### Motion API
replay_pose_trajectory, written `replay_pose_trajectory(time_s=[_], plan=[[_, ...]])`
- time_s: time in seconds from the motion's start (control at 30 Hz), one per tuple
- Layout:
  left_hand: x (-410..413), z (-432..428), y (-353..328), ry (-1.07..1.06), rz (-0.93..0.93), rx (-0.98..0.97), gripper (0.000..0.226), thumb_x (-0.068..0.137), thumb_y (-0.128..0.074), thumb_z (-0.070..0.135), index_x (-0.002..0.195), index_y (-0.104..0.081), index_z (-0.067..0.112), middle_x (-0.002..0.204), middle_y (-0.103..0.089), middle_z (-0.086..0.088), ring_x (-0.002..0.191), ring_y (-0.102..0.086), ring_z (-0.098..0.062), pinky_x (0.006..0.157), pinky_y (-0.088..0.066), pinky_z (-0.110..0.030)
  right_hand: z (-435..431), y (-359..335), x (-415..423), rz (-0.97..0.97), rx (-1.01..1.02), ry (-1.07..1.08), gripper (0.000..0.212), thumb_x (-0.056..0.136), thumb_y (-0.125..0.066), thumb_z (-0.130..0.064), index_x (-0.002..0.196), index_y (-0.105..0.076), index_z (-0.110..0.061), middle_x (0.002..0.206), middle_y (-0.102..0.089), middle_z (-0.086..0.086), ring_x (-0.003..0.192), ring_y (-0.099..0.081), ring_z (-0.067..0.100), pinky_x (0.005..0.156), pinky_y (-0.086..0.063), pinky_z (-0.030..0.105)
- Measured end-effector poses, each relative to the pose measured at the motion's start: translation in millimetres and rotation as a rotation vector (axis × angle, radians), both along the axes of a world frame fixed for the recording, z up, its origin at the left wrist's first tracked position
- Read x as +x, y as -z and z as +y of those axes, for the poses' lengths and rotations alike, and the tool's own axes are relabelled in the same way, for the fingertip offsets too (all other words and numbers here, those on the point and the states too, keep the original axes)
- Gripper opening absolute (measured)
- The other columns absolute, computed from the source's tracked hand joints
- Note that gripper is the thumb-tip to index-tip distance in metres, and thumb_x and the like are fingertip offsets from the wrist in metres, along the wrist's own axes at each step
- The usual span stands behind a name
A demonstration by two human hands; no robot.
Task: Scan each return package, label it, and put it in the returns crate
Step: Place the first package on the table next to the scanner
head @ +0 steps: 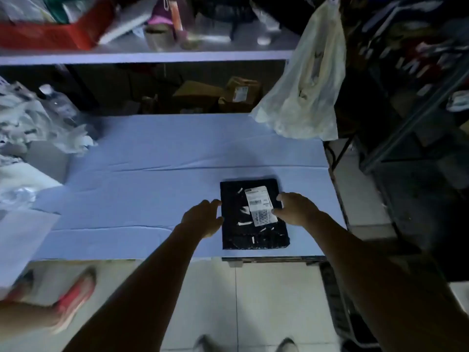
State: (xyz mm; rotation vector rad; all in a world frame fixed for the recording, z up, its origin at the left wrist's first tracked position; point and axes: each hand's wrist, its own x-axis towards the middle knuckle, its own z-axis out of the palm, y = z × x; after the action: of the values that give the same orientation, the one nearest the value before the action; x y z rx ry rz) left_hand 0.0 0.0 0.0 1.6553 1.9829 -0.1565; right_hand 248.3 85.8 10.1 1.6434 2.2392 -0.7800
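Observation:
A flat black plastic package (236, 224) lies on the pale blue table (142, 168), near its front right corner. A white shipping label (260, 205) with a barcode and a square code is stuck on its upper right part. My left hand (203, 217) sits at the package's left edge with relaxed fingers touching it. My right hand (294, 207) rests at the right edge, its fingertips on the label and the wrap. Neither hand lifts the package. No scanner and no crate can be made out in this dim view.
A pale plastic bag (304, 85) hangs at the table's back right corner. Crumpled white wrapping and a clear bottle (58, 102) crowd the left side. A shelf (142, 57) above holds a red box (50, 34). Cardboard boxes (241, 92) sit behind. Dark racks stand right.

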Motion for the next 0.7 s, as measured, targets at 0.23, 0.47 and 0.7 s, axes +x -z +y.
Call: replay_pose_trajectory(time_s=[0.23,0.47,0.7], plan=[[14,7,50,-0.024,0.029,0.024,0.060,0.095,-0.051,0.041,0.149,-0.027,0.027,0.149,-0.036,-0.010,0.133,-0.038,-0.034,0.103,-0.042,-0.045,9,54,-5,0.010,0.019,0.035,0.047,0.091,-0.060,-0.041,0.128,-0.052,-0.012,0.119,-0.062,0.014,0.102,-0.063,0.034,0.081,-0.054,0.040],[32,17,61,-0.064,-0.011,0.008,0.062,0.094,-0.052,0.040,0.149,-0.027,0.029,0.148,-0.036,-0.012,0.134,-0.035,-0.035,0.103,-0.038,-0.048,12,70,-8,0.055,-0.026,0.090,0.049,0.088,-0.060,-0.041,0.128,-0.052,-0.012,0.121,-0.059,0.017,0.101,-0.062,0.034,0.083,-0.055,0.041],[34,26,61,-0.261,-0.143,0.032,0.059,0.092,-0.058,0.033,0.146,-0.035,0.024,0.140,-0.038,-0.019,0.129,-0.038,-0.041,0.102,-0.040,-0.043,17,76,-4,0.171,-0.042,0.250,0.063,0.089,-0.068,-0.027,0.144,-0.041,-0.012,0.139,-0.052,0.014,0.124,-0.052,0.031,0.095,-0.042,0.034]])
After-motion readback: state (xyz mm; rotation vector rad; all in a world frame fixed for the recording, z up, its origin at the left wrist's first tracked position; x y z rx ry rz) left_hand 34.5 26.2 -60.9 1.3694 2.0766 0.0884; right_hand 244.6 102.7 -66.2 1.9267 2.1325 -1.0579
